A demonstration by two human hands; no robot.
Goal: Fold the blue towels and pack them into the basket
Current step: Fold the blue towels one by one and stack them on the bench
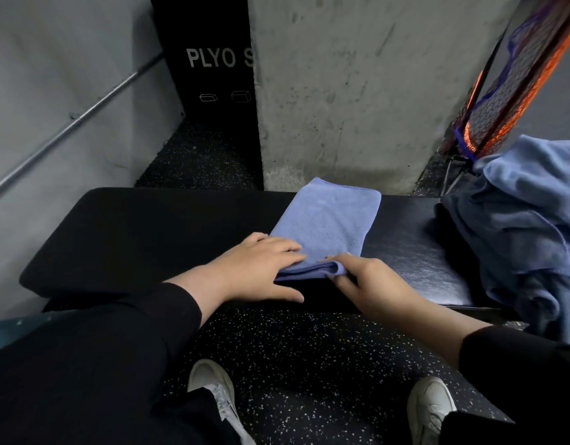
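Note:
A blue towel (325,220), folded into a narrow strip, lies across a black padded bench (142,232). My left hand (261,268) lies flat on the towel's near left corner, fingers straight, thumb along the bench edge. My right hand (367,281) pinches the near folded edge of the same towel, thumb on top and fingers curled under it. A heap of unfolded blue towels (527,226) sits at the bench's right end. An orange and purple mesh basket (508,91) stands behind that heap at the upper right.
A concrete pillar (357,91) rises just behind the bench. A black plyo box (210,65) stands at the back left, beside a grey wall with a metal rail (75,120). Speckled black floor and my two white shoes (213,390) are below.

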